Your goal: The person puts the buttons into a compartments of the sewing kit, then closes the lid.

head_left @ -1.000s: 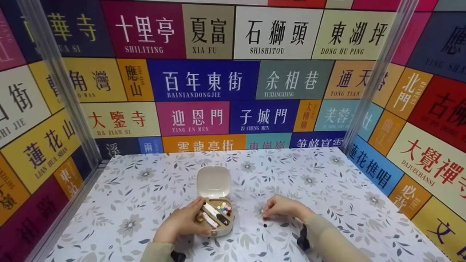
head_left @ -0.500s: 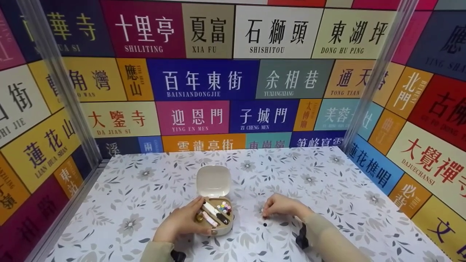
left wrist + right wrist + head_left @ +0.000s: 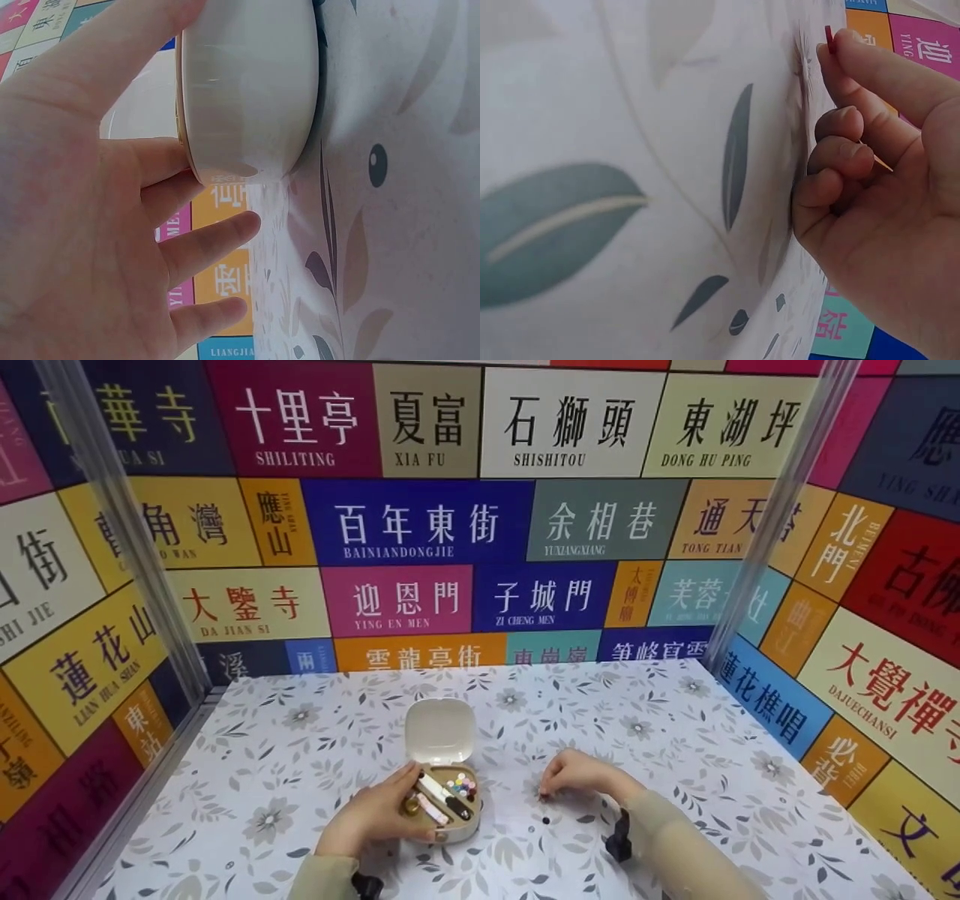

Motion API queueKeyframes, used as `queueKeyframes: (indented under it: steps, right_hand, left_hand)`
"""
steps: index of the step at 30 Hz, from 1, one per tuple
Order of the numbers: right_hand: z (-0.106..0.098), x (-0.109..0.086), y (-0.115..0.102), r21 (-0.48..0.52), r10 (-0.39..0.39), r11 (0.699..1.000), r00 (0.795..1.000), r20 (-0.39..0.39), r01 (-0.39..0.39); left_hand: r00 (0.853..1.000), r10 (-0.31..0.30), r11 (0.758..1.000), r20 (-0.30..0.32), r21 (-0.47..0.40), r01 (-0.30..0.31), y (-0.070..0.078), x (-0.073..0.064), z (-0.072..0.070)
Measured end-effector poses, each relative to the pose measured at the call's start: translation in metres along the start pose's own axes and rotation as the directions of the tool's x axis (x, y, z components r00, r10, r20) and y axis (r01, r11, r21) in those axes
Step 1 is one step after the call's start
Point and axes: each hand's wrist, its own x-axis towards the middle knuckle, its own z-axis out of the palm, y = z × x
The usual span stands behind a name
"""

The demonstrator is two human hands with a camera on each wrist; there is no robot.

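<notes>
A small cream box (image 3: 457, 834) stands on the table with its lid (image 3: 440, 731) raised. White and pink stick-shaped items lie in its middle section, and several small round coloured pieces (image 3: 461, 787) fill the right-hand one. My left hand (image 3: 379, 814) grips the box from the left, thumb at the front and index finger toward the hinge; in the left wrist view the other fingers extend off the box (image 3: 247, 90). To the right of the box, my right hand (image 3: 581, 776) pinches a small thin red piece (image 3: 829, 39) between thumb and index finger, other fingers curled.
A white cloth (image 3: 630, 840) printed with grey leaves and flowers covers the table. Panels with large characters (image 3: 420, 525) enclose it at the back and both sides. A small dark spot (image 3: 546, 820) shows on the cloth below my right hand.
My right hand has shifted slightly away from the dark spot on the cloth, still pinching. My left hand keeps its grip on the box, which has not moved on the table.
</notes>
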Motion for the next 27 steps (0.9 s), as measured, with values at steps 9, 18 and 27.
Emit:
queueKeyframes:
  steps: [9, 18, 27]
  right_hand:
    - [-0.006, 0.003, -0.002, -0.001, 0.001, 1.0, 0.999, -0.043, -0.001]
    - [-0.017, 0.009, -0.007, 0.01, 0.023, 1.0, 0.996, -0.082, -0.022]
    - [-0.027, 0.009, -0.013, 0.02, 0.066, 0.998, 0.993, -0.096, -0.064]
  left_hand:
    - [1.0, -0.028, 1.0, 0.008, -0.003, 0.028, -0.001, 0.0, 0.002]
    - [1.0, 0.001, 1.0, -0.014, 0.015, -0.001, -0.001, 0.0, -0.001]
    - [1.0, 0.021, 1.0, -0.022, 0.02, -0.021, -0.001, -0.001, 0.001]
